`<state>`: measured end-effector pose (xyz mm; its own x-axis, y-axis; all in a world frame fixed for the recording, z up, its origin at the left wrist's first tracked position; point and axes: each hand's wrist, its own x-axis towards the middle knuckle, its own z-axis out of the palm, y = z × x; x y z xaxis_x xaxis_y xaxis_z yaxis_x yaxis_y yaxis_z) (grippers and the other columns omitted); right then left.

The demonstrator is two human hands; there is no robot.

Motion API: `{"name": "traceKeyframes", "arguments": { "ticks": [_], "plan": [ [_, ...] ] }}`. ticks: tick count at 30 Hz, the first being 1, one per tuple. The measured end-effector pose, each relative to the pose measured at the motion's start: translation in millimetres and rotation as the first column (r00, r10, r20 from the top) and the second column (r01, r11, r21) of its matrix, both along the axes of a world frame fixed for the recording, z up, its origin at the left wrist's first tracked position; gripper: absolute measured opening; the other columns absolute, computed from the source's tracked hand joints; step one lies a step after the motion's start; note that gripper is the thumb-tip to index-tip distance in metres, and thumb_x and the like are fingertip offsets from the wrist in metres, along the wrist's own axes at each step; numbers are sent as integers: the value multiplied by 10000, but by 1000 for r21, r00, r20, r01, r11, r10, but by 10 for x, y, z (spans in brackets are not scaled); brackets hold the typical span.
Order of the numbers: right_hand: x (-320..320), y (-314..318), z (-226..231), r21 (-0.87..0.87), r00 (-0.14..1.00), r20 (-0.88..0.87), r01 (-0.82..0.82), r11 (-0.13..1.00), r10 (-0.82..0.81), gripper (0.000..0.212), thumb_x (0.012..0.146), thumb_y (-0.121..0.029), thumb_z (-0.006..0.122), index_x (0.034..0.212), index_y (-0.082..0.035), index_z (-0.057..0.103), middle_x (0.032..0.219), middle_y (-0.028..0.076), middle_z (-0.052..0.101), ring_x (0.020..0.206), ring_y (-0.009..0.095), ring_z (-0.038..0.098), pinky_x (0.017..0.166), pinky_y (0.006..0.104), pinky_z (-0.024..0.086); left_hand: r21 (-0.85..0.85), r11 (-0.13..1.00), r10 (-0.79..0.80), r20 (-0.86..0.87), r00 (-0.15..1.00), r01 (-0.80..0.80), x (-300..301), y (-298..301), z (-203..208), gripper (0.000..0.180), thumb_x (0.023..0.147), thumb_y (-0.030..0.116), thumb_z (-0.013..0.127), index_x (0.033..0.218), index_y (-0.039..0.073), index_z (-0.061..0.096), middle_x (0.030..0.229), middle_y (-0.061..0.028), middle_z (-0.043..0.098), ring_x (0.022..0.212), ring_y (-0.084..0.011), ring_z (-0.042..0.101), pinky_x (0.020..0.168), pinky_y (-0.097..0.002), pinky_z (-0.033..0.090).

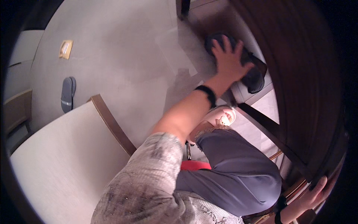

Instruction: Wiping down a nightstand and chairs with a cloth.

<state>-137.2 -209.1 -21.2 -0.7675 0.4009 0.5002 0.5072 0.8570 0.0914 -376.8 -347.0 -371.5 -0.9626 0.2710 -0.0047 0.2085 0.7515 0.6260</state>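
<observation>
My left hand (230, 61) reaches out with its fingers spread over a dark, soft-looking black object (255, 80) on the floor beside the dark wooden table (298, 74). The object's kind is hard to make out, and the hand hides part of it; whether they touch, I cannot tell. At the lower right, my right hand (311, 196) grips the edge of the table, its thumb on the near side and its fingers partly hidden. Each wrist has a black band.
A cream chair (71, 160) with a brown wooden edge stands at my left. Dark grey slippers (67, 95) and a small yellow packet (65, 49) lie on the pale floor (123, 67). Below me are my pink sandal (223, 115) and a red seat (195, 165). A dark table leg (182, 8) stands at the top.
</observation>
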Motion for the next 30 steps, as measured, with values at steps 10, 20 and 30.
{"name": "traceKeyframes", "arguments": {
  "ticks": [10,20,30],
  "plan": [
    [476,792,408,-216,986,-166,-14,976,-23,502,987,-329,514,1276,81,538,1244,234,584,1071,258,588,880,323,495,-269,733,-670,-122,733,625,79,202,-599,452,942,518,448,1383,419,467,1602,-97,128,1418,-528,55,1111,-661,134],
    [261,364,245,-30,998,-7,-64,997,64,574,989,-400,438,1366,32,466,1362,210,508,1228,310,513,1013,378,426,-579,814,-87,-46,995,45,-1713,-223,-442,495,1028,353,378,1506,253,303,1487,-103,330,1231,-338,379,860,-397,411],
    [-213,-17,-5,-299,885,-24,-450,842,465,522,972,-253,518,1388,51,433,1413,200,473,1327,316,434,1107,405,328,-286,923,-246,70,967,256,300,-330,-337,337,918,213,505,1238,131,571,1227,-223,451,969,-434,574,767,-490,540]
  ]
}}
